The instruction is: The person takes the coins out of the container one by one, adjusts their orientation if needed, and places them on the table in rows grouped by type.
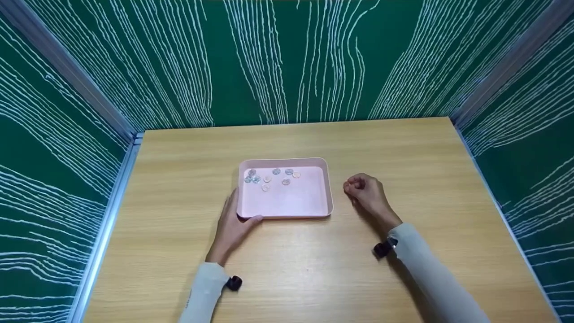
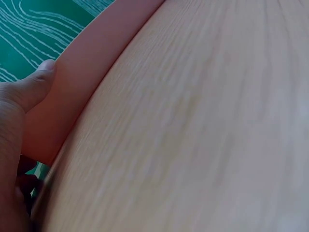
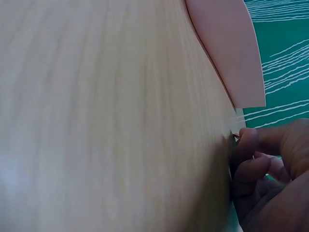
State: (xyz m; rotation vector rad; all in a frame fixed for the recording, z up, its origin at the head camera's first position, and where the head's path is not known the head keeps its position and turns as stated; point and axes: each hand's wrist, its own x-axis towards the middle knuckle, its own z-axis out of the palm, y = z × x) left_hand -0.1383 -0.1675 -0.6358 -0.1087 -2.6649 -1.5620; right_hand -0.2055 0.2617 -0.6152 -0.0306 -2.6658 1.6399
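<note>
A shallow pink tray lies on the wooden table. Inside it, toward the back and left, are several coins, some silvery, others paler and golden. My left hand grips the tray's front left corner, thumb against the front wall and fingers along the left side. Just right of the tray, low over the table, is my right hand with curled fingers. Thumb and forefinger pinch a thin, small coin, of which only an edge shows in the right wrist view.
The wooden table extends around the tray on all sides. Green panels with white wavy lines stand at its back and sides, joined by metal corner posts. A dark wrist camera sits on the left cuff, another on the right.
</note>
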